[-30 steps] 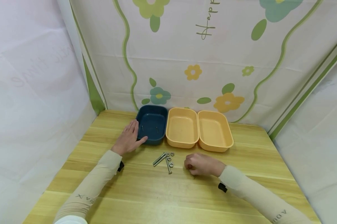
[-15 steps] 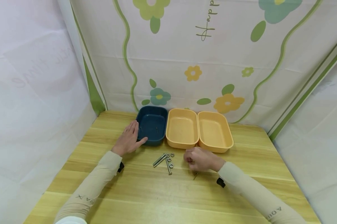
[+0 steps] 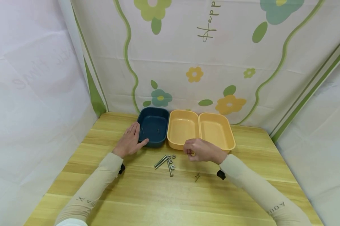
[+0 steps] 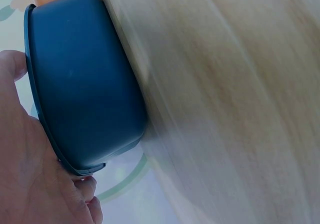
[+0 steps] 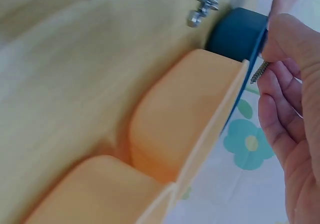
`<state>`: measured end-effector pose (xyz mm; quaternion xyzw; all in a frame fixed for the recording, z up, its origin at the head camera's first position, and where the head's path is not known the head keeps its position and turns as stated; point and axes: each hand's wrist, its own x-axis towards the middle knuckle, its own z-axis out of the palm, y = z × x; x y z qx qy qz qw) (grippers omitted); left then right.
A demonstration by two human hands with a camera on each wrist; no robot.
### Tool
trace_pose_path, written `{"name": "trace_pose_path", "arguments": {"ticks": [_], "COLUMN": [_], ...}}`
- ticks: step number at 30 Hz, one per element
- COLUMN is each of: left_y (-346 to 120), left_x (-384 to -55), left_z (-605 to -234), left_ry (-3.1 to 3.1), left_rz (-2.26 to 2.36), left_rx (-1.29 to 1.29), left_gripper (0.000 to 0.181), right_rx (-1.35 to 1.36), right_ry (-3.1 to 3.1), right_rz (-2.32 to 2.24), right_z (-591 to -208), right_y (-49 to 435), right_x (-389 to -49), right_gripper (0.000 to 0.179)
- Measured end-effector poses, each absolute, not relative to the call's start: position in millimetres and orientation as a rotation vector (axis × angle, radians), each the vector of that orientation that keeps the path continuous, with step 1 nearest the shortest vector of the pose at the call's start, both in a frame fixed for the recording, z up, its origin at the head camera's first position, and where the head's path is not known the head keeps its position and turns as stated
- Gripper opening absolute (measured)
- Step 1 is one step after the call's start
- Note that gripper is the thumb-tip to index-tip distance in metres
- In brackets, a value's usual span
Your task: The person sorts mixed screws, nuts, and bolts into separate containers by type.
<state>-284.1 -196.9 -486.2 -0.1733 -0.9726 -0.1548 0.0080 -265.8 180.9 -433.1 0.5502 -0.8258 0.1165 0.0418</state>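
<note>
My left hand (image 3: pixel 128 141) rests on the near left corner of a dark blue tub (image 3: pixel 153 143), its fingers straight along the left rim and the thumb over the front one. Two small screws lie inside this tub. My right hand (image 3: pixel 202 150) pinches a small threaded screw (image 5: pixel 260 72) between thumb and fingers, tip poking out. It hovers over the front edges of the two yellow tubs, the middle one (image 3: pixel 184 130) and the right one (image 3: pixel 215 131). More small screws (image 3: pixel 197 177) lie on the table just nearer than this hand.
Between the hands, long bolts (image 3: pixel 160 161) and several hex nuts (image 3: pixel 173 167) lie grouped on the wooden table (image 3: pixel 158 201). The three tubs stand side by side at the back, against a flower-printed cloth (image 3: pixel 170 47). Cloth also hangs at both sides.
My right hand has lifted and moved away from me, from the tabletop to the front of the yellow tubs, uncovering the small screws on the table. The left hand stays put.
</note>
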Motion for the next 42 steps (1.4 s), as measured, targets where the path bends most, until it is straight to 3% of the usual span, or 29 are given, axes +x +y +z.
{"name": "trace_pose_path", "arguments": {"ticks": [27, 39, 42], "left_y": [-197, -196, -196], "left_x": [-285, -284, -285], "left_z": [-487, -486, -486], "left_ry": [-3.032, -3.010, -3.027], "left_rz": [-0.460, -0.494, -0.487], "left_rx": [-0.549, -0.552, -0.549], "left_gripper": [0.099, 0.097, 0.098], "right_rx": [1.656, 1.601, 1.567], "right_ry": [-2.422, -2.446, -2.455], "right_rz": [0.350, 0.321, 0.312], "right_z": [-394, -408, -415], "right_y": [100, 68, 63], "right_x": [-319, -342, -346], "right_gripper": [0.006, 0.003, 0.010]}}
